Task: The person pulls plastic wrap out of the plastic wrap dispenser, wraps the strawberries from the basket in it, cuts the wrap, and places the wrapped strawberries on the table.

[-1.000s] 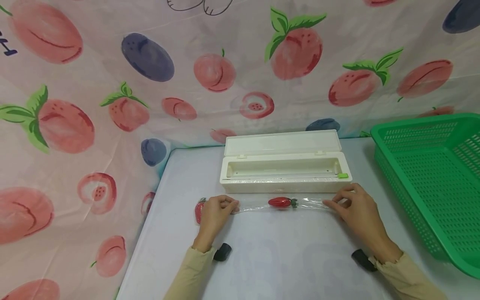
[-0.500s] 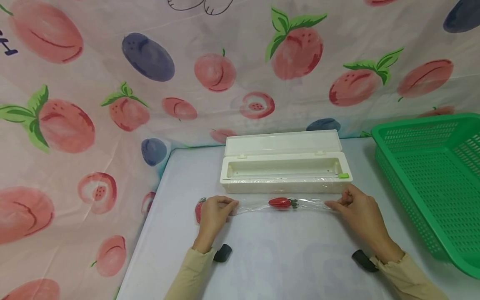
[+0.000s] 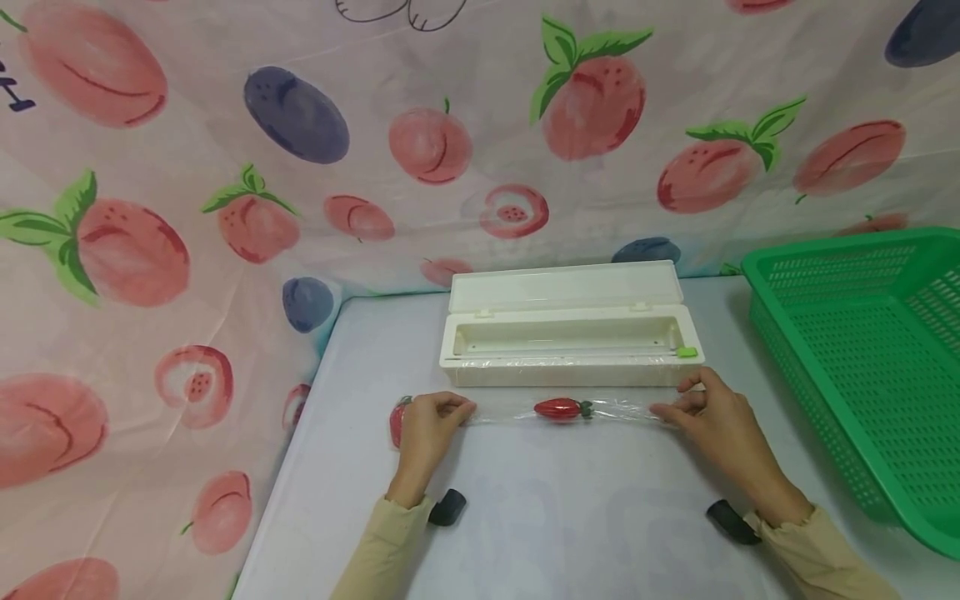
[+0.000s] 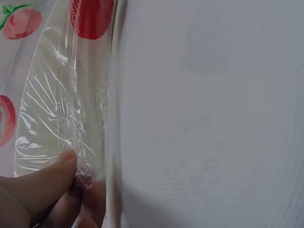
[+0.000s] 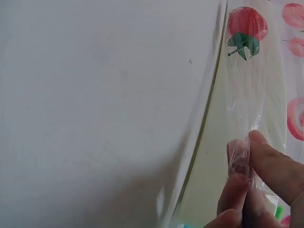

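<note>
Left hand: my left hand (image 3: 429, 421) sits at about 9 o'clock of the strawberry, fingers curled, pinching the left end of the plastic wrap (image 3: 622, 408); the left wrist view shows thumb and fingertips (image 4: 66, 164) bunching the film.

Right hand: my right hand (image 3: 708, 417) is at about 3 o'clock of the strawberry, thumb and forefinger pinching the other end; the right wrist view shows the film squeezed between the fingertips (image 5: 242, 159).

Strawberry: a small red strawberry (image 3: 558, 408) with a green cap lies inside the wrap, midway between my hands, on the table (image 3: 570, 517) just in front of the box.

Second strawberry: another red one (image 3: 397, 422) peeks out at 9 o'clock of my left hand, touching or just beside it; I cannot tell which.

Box: the cream wrap box (image 3: 570, 342) stands open at 12 o'clock of the wrapped strawberry, lid folded back, a green slider (image 3: 686, 352) at its right end.

Basket: a green basket (image 3: 862, 350) stands well off at 3 o'clock.

Handling, my judgement: the film looks very light, thin, limp and clingy; it should crease and stick to itself, and may tear if pulled hard. The twisted ends are the place to hold. The strawberry looks light, probably a stiff toy, and could slide within loose film.
</note>
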